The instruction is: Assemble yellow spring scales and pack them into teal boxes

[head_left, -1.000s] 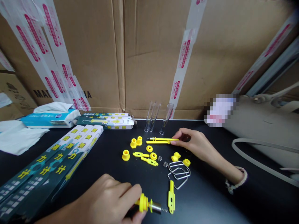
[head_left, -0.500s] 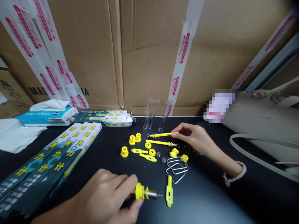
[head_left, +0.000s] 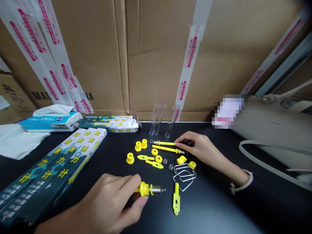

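Observation:
My left hand (head_left: 107, 204), at the front, grips a yellow spring-scale rod (head_left: 144, 189) with a collar round it. Its metal end and a thin spring point right. Further back, my right hand (head_left: 195, 143) pinches the right end of another thin yellow rod (head_left: 165, 143), which has a small ring at its left tip. Just in front of that lies a similar rod (head_left: 167, 149) with a metal end. About them are yellow caps (head_left: 130, 158), yellow rings (head_left: 158, 159), flat yellow tabs (head_left: 154, 164), tiny clear pieces (head_left: 171, 167) and bent wire loops (head_left: 185, 175). Nearest me lies one yellow tab (head_left: 176, 201).
Clear tubes (head_left: 168, 121) stand upright at the back against a large cardboard box (head_left: 151, 58). Printed cartons (head_left: 60, 159) and a tissue pack (head_left: 51, 122) lie on the left. A grey bag (head_left: 275, 130) with its strap occupies the right.
My right hand has moved slightly left, bringing its rod down almost alongside the other rod. My left hand has lifted slightly with its rod.

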Tool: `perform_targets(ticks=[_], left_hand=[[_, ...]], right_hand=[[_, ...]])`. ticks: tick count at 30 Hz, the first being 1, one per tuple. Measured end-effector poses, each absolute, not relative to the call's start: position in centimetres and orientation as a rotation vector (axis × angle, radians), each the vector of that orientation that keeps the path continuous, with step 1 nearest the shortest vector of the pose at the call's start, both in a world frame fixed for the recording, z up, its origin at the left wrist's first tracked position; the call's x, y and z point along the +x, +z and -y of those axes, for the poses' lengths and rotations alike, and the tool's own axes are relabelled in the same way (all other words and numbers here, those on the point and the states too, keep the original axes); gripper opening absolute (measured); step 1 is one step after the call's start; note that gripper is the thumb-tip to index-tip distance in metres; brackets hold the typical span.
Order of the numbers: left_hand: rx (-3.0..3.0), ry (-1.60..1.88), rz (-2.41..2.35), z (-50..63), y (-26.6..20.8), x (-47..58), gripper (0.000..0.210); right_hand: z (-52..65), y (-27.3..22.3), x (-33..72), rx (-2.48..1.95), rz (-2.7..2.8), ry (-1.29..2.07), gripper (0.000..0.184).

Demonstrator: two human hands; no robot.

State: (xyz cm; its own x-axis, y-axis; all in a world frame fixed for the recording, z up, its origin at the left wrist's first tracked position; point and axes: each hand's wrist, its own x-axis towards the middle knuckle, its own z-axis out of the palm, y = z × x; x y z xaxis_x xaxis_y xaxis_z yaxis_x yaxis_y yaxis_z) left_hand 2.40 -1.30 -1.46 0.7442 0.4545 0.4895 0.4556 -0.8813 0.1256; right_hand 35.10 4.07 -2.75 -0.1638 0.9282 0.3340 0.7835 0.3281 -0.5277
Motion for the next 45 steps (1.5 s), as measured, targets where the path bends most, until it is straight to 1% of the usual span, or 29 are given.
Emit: perform_targets(ticks=[5, 9, 14, 16, 20, 23, 25, 30, 37, 39, 41, 43, 45], left_hand=[[-2.937, -0.822, 0.718, 1.3, -0.9, 2.4, 0.034], [-2.934, -0.849, 0.725, 1.3, -0.8, 2.5, 0.04], [-2.947, -0.913, 0.742, 1.2, -0.9, 2.4, 0.037], [-2.968, -0.94, 0.772, 1.2, -1.1, 2.3, 0.033], [-3.02, -0.944, 0.86, 1.2, -1.5, 2.1, 0.029], [-3.064, -0.935, 0.941, 1.2, -1.6, 2.0, 0.028], [-3.072, -1.044, 1.046, 1.2, -1.5, 2.0, 0.027], [-2.916, -1.456, 1.379, 0.9, -1.3, 2.0, 0.025], [-2.911, -1.668, 1.614, 0.3, -2.0, 1.9, 0.027], [-2.867, -1.691, 1.707, 0.1, -1.8, 1.9, 0.029], [-2.827, -1.689, 1.753, 0.0, -1.5, 2.0, 0.029], [-2.821, -1.691, 1.695, -0.1, -1.3, 2.1, 0.026], [-2.843, -1.689, 1.579, -0.1, -1.2, 2.0, 0.024]], right_hand=[[-3.8, -2.6, 34.9, -1.402, 2.079, 0.151, 0.021], [-3.1, -1.8, 34.5, -1.244, 2.152, 0.025, 0.016], [-2.0, -1.5, 33.4, -1.007, 2.212, -0.098, 0.016], [-1.7, -1.5, 32.8, -0.888, 2.239, -0.143, 0.018], [-1.1, -1.6, 31.7, -0.712, 2.298, -0.239, 0.031], [-0.7, -1.7, 31.2, -0.659, 2.312, -0.286, 0.032], [-0.5, -1.9, 31.0, -0.647, 2.307, -0.303, 0.034], [-0.3, -2.0, 30.9, -0.623, 2.298, -0.34, 0.036], [-0.4, -2.0, 30.8, -0.652, 2.291, -0.388, 0.04], [-0.4, -1.7, 30.8, -0.676, 2.287, -0.393, 0.035], [-0.4, -1.4, 30.8, -0.755, 2.276, -0.369, 0.024], [-0.6, -1.2, 31.1, -0.851, 2.262, -0.358, 0.017], [-0.8, -1.1, 31.6, -0.914, 2.25, -0.377, 0.017]])
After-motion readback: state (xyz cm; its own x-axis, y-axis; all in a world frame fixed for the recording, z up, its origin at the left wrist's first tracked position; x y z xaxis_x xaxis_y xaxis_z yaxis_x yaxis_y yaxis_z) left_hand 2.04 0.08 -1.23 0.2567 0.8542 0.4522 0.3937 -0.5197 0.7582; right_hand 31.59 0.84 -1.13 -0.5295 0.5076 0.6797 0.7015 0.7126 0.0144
